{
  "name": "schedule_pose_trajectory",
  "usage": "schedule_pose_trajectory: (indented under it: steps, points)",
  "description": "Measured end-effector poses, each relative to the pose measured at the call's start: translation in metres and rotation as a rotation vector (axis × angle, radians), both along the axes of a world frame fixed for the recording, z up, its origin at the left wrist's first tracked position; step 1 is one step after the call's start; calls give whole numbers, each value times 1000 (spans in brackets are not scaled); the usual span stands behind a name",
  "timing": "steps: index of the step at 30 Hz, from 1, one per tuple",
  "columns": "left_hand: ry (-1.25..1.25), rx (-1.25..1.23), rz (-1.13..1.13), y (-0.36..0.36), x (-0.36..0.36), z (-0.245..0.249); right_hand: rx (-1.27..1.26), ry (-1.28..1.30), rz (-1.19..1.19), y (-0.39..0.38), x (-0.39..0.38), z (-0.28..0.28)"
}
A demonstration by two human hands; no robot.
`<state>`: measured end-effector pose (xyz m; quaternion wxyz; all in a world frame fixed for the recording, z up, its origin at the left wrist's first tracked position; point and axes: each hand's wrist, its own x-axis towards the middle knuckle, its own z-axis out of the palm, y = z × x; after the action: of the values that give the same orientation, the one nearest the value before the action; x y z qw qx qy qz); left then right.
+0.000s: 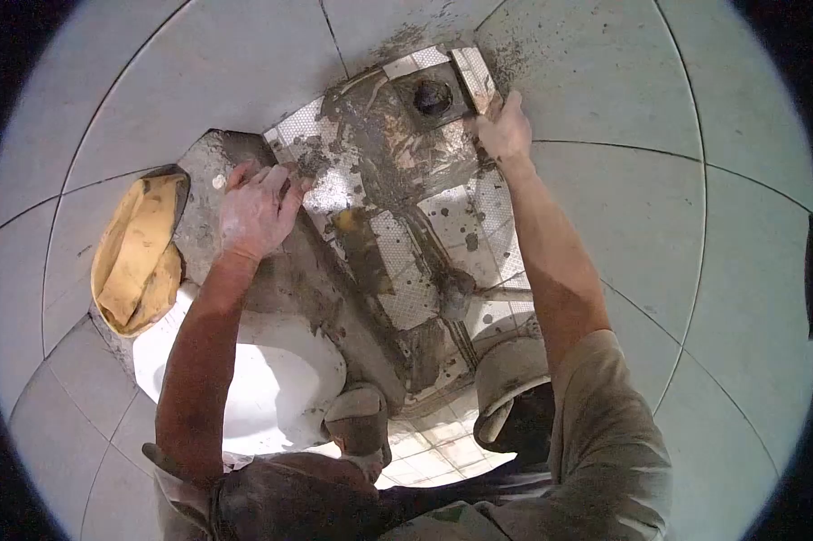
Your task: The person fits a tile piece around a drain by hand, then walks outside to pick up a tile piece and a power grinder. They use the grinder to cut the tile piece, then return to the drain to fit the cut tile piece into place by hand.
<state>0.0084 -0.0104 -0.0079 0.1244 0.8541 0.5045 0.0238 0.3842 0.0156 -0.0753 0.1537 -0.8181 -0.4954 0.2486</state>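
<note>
My right hand (504,128) holds the lower end of a narrow patterned tile strip (474,77), which lies along the right side of the square drain opening (433,96). Its fingers are closed on the strip. Over on the left, my left hand (260,209) rests on the grey ledge (204,194), its fingers bent and somewhat apart, with nothing visible in them. Between the hands, wet grey mortar (370,126) covers part of the floor, beside white mosaic-patterned tiles (402,257) spotted with mortar.
A yellow bag or cloth (141,257) lies at the left, above a white rounded fixture (271,383). A mortar-stained bucket (510,370) stands near my right arm. My foot (359,419) is at the bottom centre. Large grey wall tiles (605,207) surround the work area.
</note>
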Motion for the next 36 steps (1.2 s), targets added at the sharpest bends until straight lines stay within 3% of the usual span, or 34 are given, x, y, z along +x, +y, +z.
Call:
schedule_pose_trajectory:
  steps: [8, 36]
  points:
    - [-58, -4, 26, 2, 2, 4, -14, -116, 35, 29, -2, -32]
    - [-48, 5, 4, 3, 2, 5, -7, -196, 77, 24, 2, -59]
